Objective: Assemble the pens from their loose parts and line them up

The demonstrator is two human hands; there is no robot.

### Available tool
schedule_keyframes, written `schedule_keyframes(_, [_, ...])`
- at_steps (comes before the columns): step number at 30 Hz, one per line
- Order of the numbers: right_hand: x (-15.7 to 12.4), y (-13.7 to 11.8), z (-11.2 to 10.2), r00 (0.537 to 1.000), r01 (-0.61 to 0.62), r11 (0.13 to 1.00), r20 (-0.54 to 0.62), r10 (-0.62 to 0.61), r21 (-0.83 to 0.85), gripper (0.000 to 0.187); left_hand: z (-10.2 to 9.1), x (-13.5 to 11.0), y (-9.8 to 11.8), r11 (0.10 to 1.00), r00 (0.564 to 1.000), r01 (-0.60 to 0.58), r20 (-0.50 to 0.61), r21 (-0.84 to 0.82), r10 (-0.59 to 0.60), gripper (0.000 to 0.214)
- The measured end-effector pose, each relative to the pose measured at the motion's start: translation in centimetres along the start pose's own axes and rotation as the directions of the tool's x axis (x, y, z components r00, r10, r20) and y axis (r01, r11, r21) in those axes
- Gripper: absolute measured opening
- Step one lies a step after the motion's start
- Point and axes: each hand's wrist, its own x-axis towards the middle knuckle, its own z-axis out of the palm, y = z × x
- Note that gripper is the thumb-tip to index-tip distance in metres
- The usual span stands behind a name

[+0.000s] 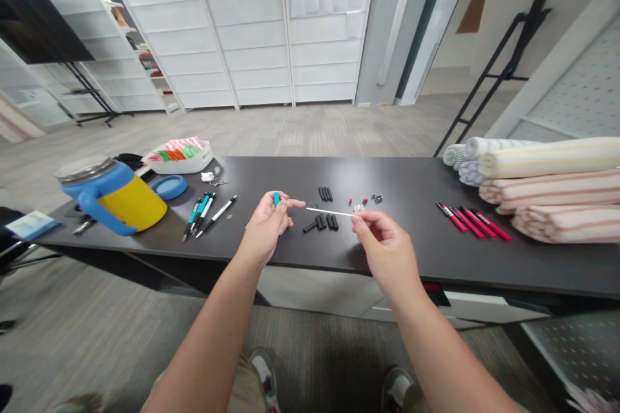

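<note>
Left hand (265,224): is grasping a teal piece (276,199)
Right hand (391,250): is pinching a thin white stick (332,211) — hovering over the tabletop (411,188), between both hands
White basket (188,166): is holding colourful packets (173,152)
Blue-yellow mug (138,200): is hiding its inside

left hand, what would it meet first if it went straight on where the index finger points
Probably the thin white rod in the right hand; its free end looks close ahead, though depth is unclear.

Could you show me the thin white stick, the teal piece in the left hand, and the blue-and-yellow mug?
Thin white stick (330,211): head view, middle of its bare length.
Teal piece (276,199): head view, the part showing.
Blue-and-yellow mug (122,197): head view, yellow side.
</note>
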Motion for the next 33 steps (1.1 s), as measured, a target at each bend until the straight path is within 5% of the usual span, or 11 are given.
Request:
schedule_keyframes(11, [0.0,-0.6,0.1,1.0,-0.005,0.998,0.024,0.006,-0.07,0.036,-0.7,-0.1,-0.8,0.991,0.999,0.011,-0.054,0.131,-0.004,0.033])
schedule_keyframes(16, [0.2,0.1,0.1,0.996,-0.086,0.971,0.012,0.086,0.221,0.032,-0.4,-0.4,-0.8,0.978,0.999,0.013,-0.044,0.209,-0.003,0.035])
schedule_keyframes(22, [0.2,-1.0,1.8,0.97,-0.226,0.767,0.068,0.232,0.6,0.034,2.3,-1.8,0.3,0.81,0.985,-0.161,0.148,0.563,0.092,0.021])
schedule_keyframes(27, [0.1,-1.2,3.0,0.964,-0.207,0.824,-0.037,0.265,0.528,0.039,4.9,-3.0,0.1,0.635,0.936,-0.332,0.327,0.698,0.131,0.007])
schedule_keyframes(33, [-0.4,-0.5,3.2,0.985,-0.122,0.956,-0.086,0.15,0.265,0.039,5.9,-4.4,-1.4,0.538,0.889,-0.457,0.361,0.708,0.28,0.01])
